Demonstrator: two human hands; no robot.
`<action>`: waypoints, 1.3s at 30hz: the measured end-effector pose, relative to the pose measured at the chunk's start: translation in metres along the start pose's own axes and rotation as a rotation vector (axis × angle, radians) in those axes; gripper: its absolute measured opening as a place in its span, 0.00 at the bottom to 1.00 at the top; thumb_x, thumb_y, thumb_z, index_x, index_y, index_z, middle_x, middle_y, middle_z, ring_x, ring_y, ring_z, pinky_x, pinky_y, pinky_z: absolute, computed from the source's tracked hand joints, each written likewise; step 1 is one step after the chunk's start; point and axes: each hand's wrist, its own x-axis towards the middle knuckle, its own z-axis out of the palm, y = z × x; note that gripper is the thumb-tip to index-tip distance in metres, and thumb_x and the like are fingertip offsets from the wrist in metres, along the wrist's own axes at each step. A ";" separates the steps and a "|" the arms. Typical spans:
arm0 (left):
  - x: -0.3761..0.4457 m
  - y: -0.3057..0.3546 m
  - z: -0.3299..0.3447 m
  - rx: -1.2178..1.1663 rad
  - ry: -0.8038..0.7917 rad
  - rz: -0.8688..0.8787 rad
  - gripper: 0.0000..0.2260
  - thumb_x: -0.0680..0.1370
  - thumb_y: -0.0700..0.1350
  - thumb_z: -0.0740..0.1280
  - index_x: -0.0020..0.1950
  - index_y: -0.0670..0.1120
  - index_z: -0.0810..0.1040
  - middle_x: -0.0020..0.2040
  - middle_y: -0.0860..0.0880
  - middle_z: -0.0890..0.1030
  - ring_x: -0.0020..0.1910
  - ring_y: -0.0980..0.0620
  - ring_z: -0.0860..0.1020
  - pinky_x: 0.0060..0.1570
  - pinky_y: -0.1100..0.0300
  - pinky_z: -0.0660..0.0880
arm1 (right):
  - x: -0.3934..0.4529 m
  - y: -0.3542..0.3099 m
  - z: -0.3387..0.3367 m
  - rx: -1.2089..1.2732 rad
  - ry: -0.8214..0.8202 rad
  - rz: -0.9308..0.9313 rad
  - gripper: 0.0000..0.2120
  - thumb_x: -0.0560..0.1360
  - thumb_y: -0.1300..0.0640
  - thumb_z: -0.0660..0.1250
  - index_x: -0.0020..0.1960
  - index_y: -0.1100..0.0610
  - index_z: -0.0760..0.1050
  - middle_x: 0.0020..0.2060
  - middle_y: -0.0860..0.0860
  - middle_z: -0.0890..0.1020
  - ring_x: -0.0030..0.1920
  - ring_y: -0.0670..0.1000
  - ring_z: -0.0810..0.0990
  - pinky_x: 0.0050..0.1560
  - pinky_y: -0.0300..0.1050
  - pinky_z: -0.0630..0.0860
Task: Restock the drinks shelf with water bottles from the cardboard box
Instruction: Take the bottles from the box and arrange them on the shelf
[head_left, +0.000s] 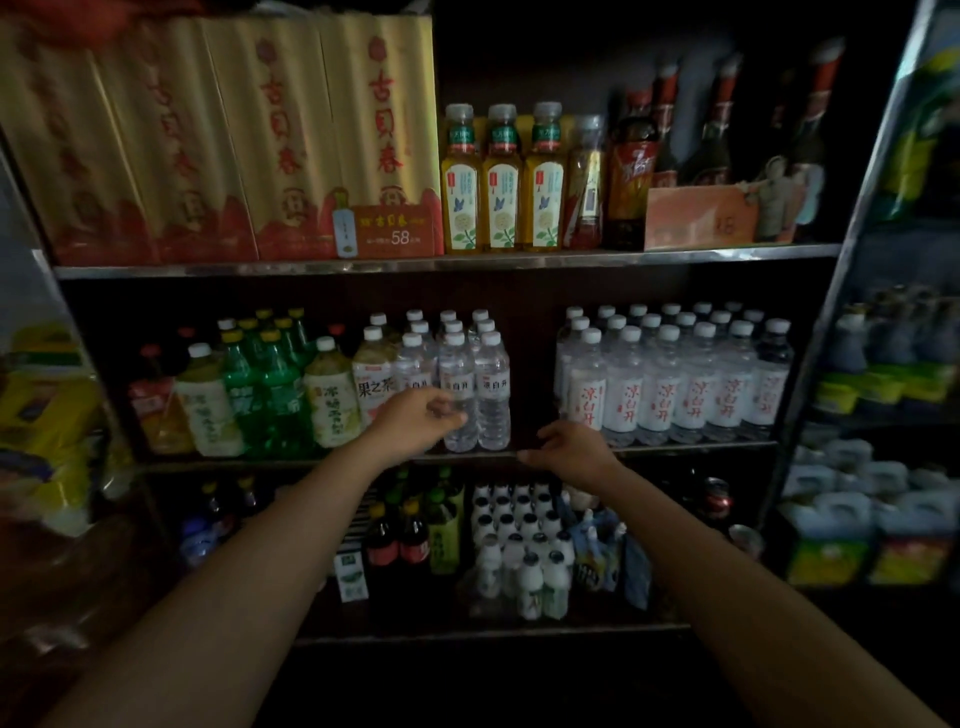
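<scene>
A cluster of small clear water bottles (491, 395) with white caps stands mid-left on the middle shelf (701, 446). My left hand (415, 421) reaches in from the left, and its fingers curl round the lower part of one front-row water bottle (460, 374), which stands upright on the shelf. My right hand (569, 452) rests on the shelf's front edge just right of that cluster, fingers loosely curled, holding nothing. Between the small bottles and a block of larger water bottles (660, 395) is a dark gap (535, 384). The cardboard box is out of view.
Green soda and tea bottles (270, 395) fill the shelf's left part. Yellow gift boxes (234, 140) and tea bottles (501, 182) stand on the shelf above. Small white milk bottles (519, 540) and cola sit below. Another rack (883, 415) stands at the right.
</scene>
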 end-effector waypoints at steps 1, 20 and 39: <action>-0.015 0.000 0.001 0.014 -0.033 0.006 0.23 0.76 0.55 0.68 0.67 0.46 0.72 0.60 0.50 0.77 0.59 0.51 0.76 0.54 0.61 0.71 | -0.018 -0.001 0.001 -0.010 -0.004 0.008 0.29 0.71 0.43 0.72 0.65 0.57 0.73 0.55 0.52 0.80 0.55 0.51 0.78 0.48 0.39 0.70; -0.174 0.073 0.113 0.034 -0.293 0.091 0.19 0.76 0.51 0.69 0.63 0.43 0.77 0.60 0.47 0.79 0.58 0.50 0.77 0.56 0.58 0.74 | -0.260 0.084 -0.041 -0.156 0.068 0.195 0.17 0.73 0.42 0.69 0.48 0.57 0.80 0.46 0.53 0.82 0.52 0.53 0.80 0.46 0.44 0.73; -0.383 0.210 0.412 0.007 -0.826 0.214 0.20 0.77 0.52 0.67 0.67 0.46 0.74 0.64 0.50 0.76 0.62 0.51 0.75 0.59 0.58 0.73 | -0.556 0.339 -0.077 0.059 0.159 0.715 0.20 0.73 0.47 0.70 0.59 0.59 0.77 0.52 0.52 0.80 0.54 0.52 0.78 0.52 0.45 0.76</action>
